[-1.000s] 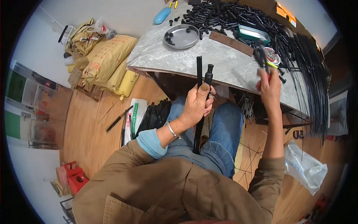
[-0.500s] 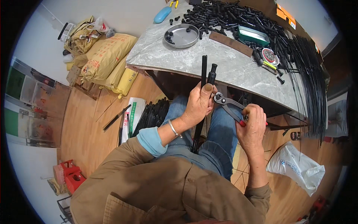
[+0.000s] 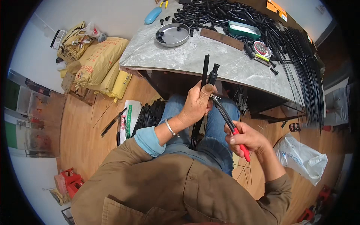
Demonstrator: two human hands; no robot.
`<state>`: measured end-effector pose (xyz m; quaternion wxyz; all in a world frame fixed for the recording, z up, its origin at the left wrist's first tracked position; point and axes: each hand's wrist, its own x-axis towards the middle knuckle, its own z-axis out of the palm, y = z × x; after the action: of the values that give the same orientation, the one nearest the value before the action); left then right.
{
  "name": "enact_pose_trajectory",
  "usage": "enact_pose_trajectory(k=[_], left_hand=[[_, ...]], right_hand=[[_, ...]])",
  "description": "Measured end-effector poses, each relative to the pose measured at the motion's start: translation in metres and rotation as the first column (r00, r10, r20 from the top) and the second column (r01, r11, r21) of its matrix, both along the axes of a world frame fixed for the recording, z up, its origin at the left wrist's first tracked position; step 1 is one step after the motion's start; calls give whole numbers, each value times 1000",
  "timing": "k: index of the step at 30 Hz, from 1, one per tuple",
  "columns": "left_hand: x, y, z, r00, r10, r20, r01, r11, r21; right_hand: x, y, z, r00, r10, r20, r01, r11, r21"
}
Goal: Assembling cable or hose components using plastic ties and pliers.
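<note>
My left hand [image 3: 197, 99] is closed around a slim bundle of black rods [image 3: 205, 69] and a black fitting with a flanged tip [image 3: 213, 76], both pointing up past the thumb. Lower parts of the rods run down between my knees. My right hand [image 3: 247, 138] grips the red handles of a pair of pincers [image 3: 230, 122], turned edge-on. Their jaws meet the work just below my left thumb, where a thin shiny strand shows. What the jaws bite on is too small to make out.
On the grey table [image 3: 150, 54] are a round metal tray [image 3: 173, 35], a heap of black fittings [image 3: 210, 15], a green box [image 3: 243, 30], a small dish [image 3: 261, 48] and long black rods [image 3: 305, 75]. Yellow sacks [image 3: 101, 60] stand left; a white sack [image 3: 302, 157] lies right.
My right hand has rolled the pincers from a flat, spread view to edge-on, and moved slightly down and left. My left hand keeps its hold. The view has shifted slightly.
</note>
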<state>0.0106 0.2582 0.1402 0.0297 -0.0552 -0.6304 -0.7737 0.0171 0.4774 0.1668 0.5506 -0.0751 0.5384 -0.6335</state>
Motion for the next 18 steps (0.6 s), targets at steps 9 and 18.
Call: enact_pose_trajectory(k=[9,18], left_hand=[[-1,-7,3,994,-107,24,106,994,33],[4,-9,3,988,-86,129,72,991,110]], right_hand=[[19,3,8,980,-188,-62,190,982,15],[15,0,15,551,-30,-834,294,942,160]])
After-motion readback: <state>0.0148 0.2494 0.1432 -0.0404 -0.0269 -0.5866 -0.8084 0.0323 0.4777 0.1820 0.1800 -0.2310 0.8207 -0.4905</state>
